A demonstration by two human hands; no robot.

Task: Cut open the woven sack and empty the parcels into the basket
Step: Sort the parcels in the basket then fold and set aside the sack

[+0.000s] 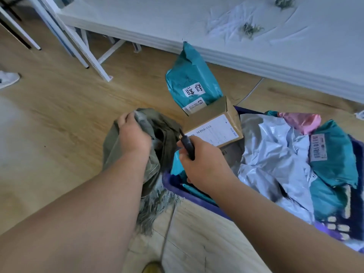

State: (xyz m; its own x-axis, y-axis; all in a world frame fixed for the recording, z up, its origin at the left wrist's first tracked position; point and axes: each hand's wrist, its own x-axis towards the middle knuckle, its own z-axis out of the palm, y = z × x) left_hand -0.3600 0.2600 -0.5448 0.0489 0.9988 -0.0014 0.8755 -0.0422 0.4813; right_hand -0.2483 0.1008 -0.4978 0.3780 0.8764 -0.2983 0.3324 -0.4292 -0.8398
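While left hand [132, 133] grips sack [126, 154] top, right hand [199, 162] holds cutter [187, 144] beside basket [177, 186] w/ parcels.

Your left forearm reached forward from the lower left, bare to the wrist; your left hand [133, 133] was curled, fingers bunching the grey-green fabric it gripped; your right arm came in from the lower right; your right hand [201, 160] was closed round a dark tool handle, knuckles up.
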